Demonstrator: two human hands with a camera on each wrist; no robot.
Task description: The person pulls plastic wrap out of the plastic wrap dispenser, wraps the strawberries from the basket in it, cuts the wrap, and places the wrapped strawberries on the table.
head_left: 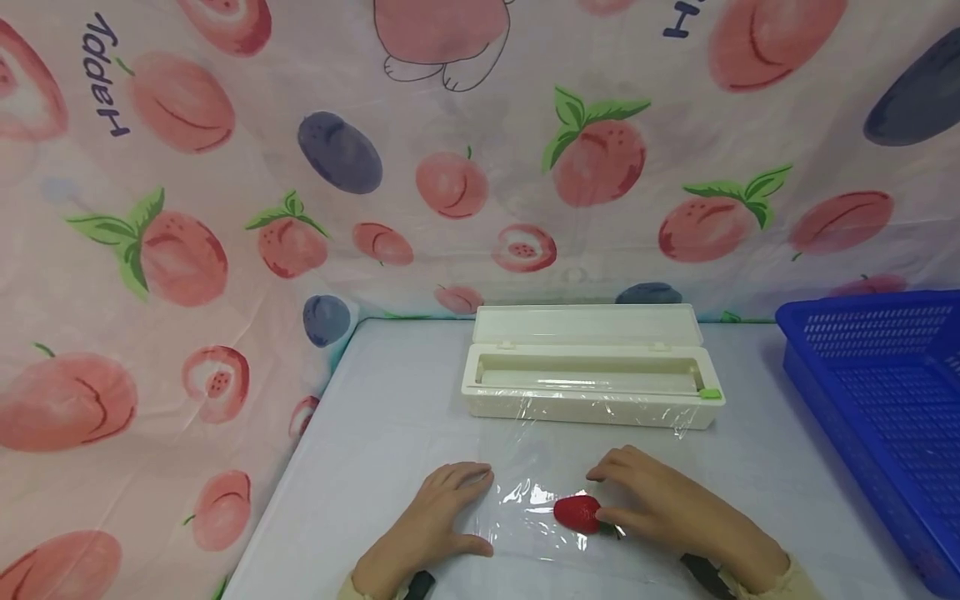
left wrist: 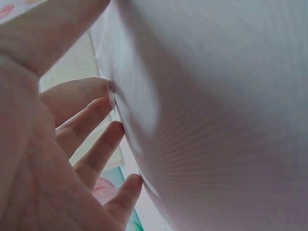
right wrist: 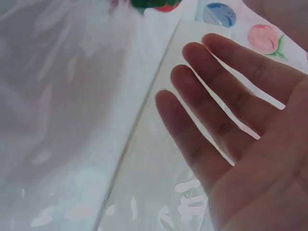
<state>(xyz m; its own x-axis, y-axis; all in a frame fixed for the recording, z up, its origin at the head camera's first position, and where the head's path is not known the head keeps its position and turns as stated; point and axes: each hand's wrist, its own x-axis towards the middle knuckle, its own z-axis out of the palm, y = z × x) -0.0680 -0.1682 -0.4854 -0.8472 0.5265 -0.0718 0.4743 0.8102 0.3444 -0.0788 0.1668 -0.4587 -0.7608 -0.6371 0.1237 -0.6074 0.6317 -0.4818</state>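
Left hand and right hand, fingers spread, flank the strawberry on film; placing seems done, I'd lift film next.

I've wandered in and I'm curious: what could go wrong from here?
Perhaps three things. The clear film is thin and creased, so it might cling to itself or bunch near the left hand. The strawberry lies on it, close to the right hand, and could roll if nudged. The film also stretches up to the white box, so a hard tug might shift that.
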